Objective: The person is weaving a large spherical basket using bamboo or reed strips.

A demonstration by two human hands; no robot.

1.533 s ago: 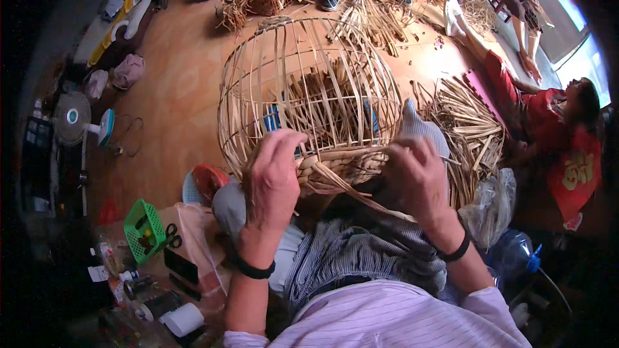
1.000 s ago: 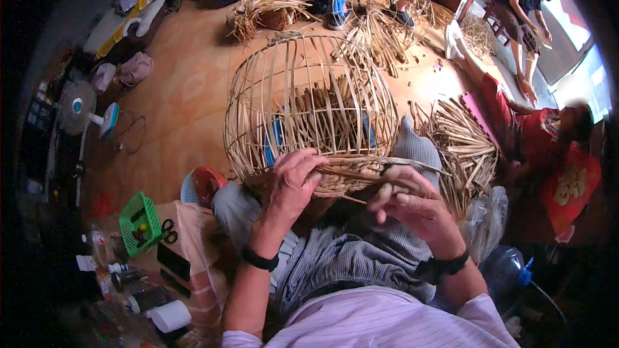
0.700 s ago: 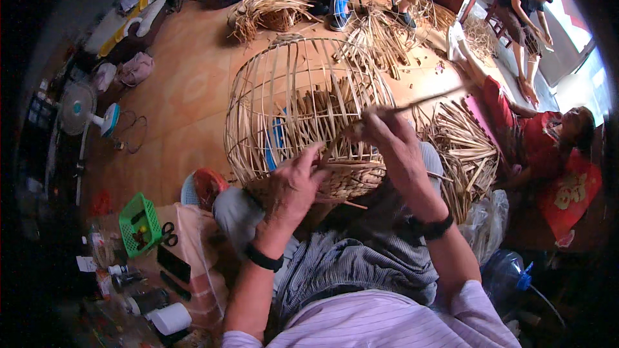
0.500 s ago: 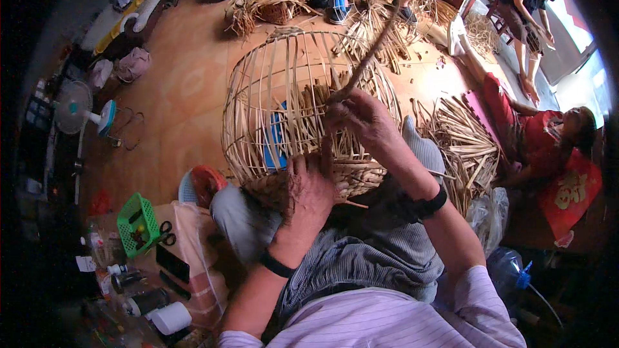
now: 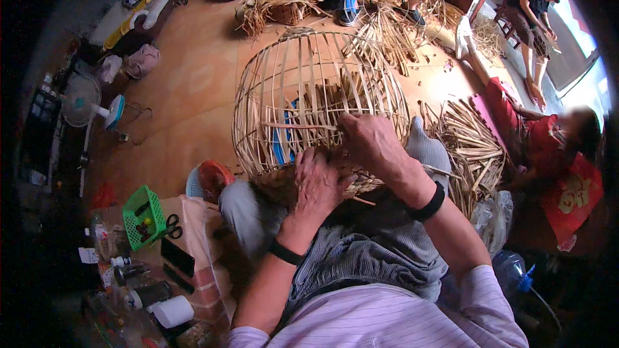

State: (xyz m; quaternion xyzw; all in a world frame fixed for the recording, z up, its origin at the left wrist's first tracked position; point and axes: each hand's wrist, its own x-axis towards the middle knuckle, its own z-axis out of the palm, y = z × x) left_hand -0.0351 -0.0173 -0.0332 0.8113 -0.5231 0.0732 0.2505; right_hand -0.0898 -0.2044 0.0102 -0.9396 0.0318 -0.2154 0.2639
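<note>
A large round basket frame (image 5: 240, 100) of thin pale splints stands in front of my knees. A woven band of dried plant strips runs along its near edge, partly hidden by my hands. My left hand (image 5: 319, 180) is closed at this band, its fingers bent over the weave. Just to its right, my right hand (image 5: 377, 148) pinches a brown dried strip (image 5: 300, 127), which stretches leftward across the splints. Some of the strip between my hands is hidden by fingers. Inside or behind the frame show cut stalks (image 5: 322, 90) and something blue.
Dried stalks (image 5: 474, 145) lie in a heap at right, near a seated person in red (image 5: 538, 135). A bundle (image 5: 277, 3) lies at the back. On the left are a green plastic basket (image 5: 143, 219), scissors (image 5: 173, 227), a phone (image 5: 177, 256) and a fan (image 5: 113, 113).
My right hand has lowered, and the strip that rose up to the right now lies leftward across the frame. My left hand stays by the woven band.
</note>
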